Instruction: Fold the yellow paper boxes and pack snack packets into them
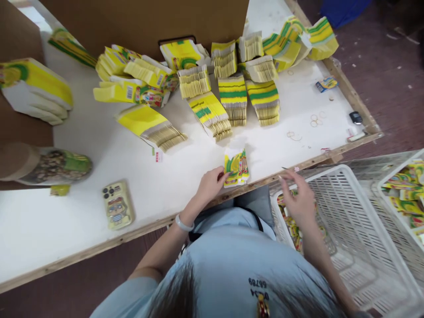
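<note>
My left hand [212, 183] is at the table's front edge, thumb and finger closed on the left side of a small yellow and green printed carton [236, 168]. The carton lies on the white tabletop with a pale flap standing out at its far end. Over the near rim of a white plastic basket [356, 194], my right hand [298, 196] hangs with its fingers apart, and I see nothing in it. Below that hand, several yellow cartons [293, 227] lie inside the basket.
Bundles of flat yellow cartons [232, 97] stand across the table before a large brown box [145, 26]. At left are a phone [118, 205] and a jar [54, 165]. Rubber bands [314, 120] and a small blue box [327, 84] lie at right, with another filled basket [406, 190] beyond.
</note>
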A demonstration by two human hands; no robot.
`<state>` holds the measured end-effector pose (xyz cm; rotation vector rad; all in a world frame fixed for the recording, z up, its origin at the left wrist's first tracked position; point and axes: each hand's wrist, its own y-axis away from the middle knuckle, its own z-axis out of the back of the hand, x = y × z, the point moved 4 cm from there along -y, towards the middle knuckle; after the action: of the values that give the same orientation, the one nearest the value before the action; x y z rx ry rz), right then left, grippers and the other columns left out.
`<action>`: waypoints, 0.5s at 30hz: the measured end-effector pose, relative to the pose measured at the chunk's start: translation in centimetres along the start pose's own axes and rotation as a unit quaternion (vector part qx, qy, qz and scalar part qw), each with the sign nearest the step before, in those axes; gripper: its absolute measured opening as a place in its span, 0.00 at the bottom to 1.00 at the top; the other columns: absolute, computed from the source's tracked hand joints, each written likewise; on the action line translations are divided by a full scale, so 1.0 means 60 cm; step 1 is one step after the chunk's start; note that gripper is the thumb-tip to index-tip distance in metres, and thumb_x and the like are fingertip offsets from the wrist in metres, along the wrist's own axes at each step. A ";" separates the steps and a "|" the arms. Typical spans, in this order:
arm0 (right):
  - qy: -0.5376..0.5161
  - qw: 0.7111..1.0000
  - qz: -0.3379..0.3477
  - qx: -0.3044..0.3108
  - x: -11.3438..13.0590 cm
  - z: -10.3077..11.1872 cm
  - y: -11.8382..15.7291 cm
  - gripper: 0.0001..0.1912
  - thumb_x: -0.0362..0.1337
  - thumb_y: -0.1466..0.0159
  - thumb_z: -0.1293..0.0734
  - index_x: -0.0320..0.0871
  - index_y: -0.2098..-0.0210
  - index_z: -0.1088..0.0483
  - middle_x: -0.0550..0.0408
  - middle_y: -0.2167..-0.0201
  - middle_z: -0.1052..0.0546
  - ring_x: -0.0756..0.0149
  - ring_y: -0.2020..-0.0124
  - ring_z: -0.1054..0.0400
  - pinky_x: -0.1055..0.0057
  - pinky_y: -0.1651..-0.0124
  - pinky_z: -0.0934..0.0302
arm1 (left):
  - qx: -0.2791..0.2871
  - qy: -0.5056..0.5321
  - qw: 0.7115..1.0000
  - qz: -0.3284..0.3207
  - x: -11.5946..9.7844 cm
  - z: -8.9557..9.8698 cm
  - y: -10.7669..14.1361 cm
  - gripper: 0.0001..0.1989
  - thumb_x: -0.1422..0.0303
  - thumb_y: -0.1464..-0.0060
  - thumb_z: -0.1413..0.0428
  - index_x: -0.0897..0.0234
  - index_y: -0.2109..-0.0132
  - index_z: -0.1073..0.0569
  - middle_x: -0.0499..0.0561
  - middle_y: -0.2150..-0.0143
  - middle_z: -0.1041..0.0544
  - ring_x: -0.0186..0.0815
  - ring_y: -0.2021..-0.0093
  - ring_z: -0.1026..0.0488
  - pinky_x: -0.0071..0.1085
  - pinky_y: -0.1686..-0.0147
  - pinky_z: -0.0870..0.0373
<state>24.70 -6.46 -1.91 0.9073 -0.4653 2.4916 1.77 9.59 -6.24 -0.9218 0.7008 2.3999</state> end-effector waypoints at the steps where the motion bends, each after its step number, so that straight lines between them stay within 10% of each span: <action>1: -0.083 0.996 -0.012 -0.009 0.024 -0.032 -0.005 0.23 0.49 0.29 0.37 0.45 0.40 0.33 0.43 0.52 0.20 0.54 0.51 0.25 0.52 0.42 0.33 | -0.006 0.008 0.999 -0.038 -0.009 0.000 0.013 0.17 0.61 0.30 0.52 0.62 0.67 0.30 0.47 0.72 0.27 0.34 0.71 0.33 0.29 0.69 0.40; 6: -0.321 0.942 -0.103 -0.012 0.107 -0.143 -0.010 0.23 0.53 0.27 0.40 0.45 0.40 0.37 0.49 0.58 0.22 0.62 0.61 0.26 0.64 0.55 0.30 | -0.006 -0.026 0.966 -0.256 -0.067 -0.013 0.071 0.16 0.62 0.29 0.53 0.62 0.64 0.28 0.52 0.66 0.26 0.36 0.64 0.28 0.30 0.62 0.32; 11: -0.359 0.932 -0.060 -0.003 0.127 -0.133 -0.001 0.22 0.55 0.26 0.42 0.46 0.47 0.30 0.47 0.51 0.21 0.58 0.47 0.26 0.59 0.41 0.33 | -0.016 0.131 0.954 -0.269 -0.079 -0.021 0.083 0.16 0.58 0.31 0.51 0.64 0.46 0.30 0.62 0.45 0.26 0.46 0.44 0.27 0.44 0.43 0.28; 15: -0.358 0.931 -0.047 0.047 0.127 -0.117 0.005 0.26 0.57 0.26 0.45 0.49 0.41 0.29 0.48 0.42 0.23 0.58 0.35 0.32 0.58 0.31 0.40 | 0.090 0.294 0.904 -0.296 -0.087 -0.037 0.082 0.37 0.53 0.31 0.51 0.62 0.25 0.56 0.66 0.26 0.42 0.51 0.28 0.39 0.49 0.30 0.39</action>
<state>15.72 -1.35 -1.96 1.8343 -0.5066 2.0419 3.38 3.26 -2.53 -1.5378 0.6992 1.4965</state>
